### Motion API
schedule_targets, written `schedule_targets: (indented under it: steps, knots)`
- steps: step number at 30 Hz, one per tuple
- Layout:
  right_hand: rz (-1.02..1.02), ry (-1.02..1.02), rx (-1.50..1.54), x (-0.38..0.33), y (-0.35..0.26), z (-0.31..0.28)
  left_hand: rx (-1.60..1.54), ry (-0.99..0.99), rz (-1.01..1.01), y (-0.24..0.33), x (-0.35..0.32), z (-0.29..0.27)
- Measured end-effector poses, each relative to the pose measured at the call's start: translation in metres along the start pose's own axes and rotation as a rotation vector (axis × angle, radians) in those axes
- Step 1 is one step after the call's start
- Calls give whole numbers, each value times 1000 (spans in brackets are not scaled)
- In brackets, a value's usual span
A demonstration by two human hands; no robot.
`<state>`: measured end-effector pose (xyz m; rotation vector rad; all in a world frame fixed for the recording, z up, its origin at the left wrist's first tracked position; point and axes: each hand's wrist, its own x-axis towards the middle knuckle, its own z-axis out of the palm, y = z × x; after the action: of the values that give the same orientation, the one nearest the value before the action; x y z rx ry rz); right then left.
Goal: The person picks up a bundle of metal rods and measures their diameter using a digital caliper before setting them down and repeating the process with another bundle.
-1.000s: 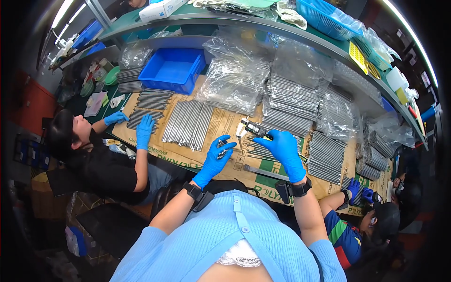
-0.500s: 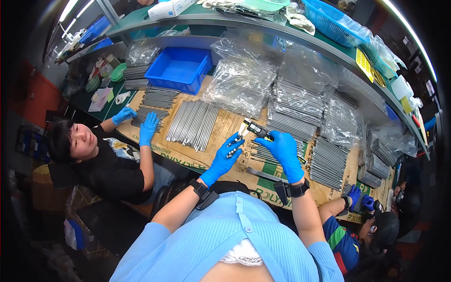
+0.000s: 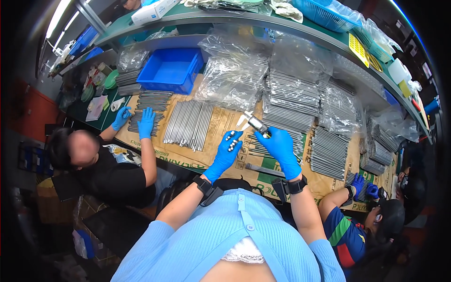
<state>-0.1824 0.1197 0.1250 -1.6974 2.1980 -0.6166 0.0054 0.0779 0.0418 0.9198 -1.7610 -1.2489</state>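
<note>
My left hand (image 3: 222,157), in a blue glove, is curled around several slim metal rods (image 3: 231,143), whose shiny ends face up between the fingers. In my right hand (image 3: 281,149), also blue-gloved, is a digital caliper (image 3: 256,124) gripped by its body. The caliper's jaws point up and left, parted and with nothing seen between them, a little above and apart from the rods in my left hand. Beneath my right hand, loose dark rods (image 3: 256,148) lie on the brown paper, partly hidden. A flat grey metal bar (image 3: 264,169) rests nearer to me.
Rows of rods (image 3: 189,126) and plastic-covered stacks (image 3: 232,84) spread across the paper-covered table (image 3: 213,131). A blue bin (image 3: 170,70) stands behind, under a shelf (image 3: 197,19). Co-workers' gloved hands (image 3: 146,123) handle rods at left and, in darker gloves (image 3: 359,184), at right.
The caliper's jaws have come away from the rods in my left hand and now sit apart from them. My left fingers have loosened slightly, and the view has shifted a little.
</note>
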Motion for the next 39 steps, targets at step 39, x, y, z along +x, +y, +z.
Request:
schedule_targets:
  steps: [39]
  knots:
    - [-23, -123, 60, -9, -2, 22, -66, -4, -33, -26, 10, -16]
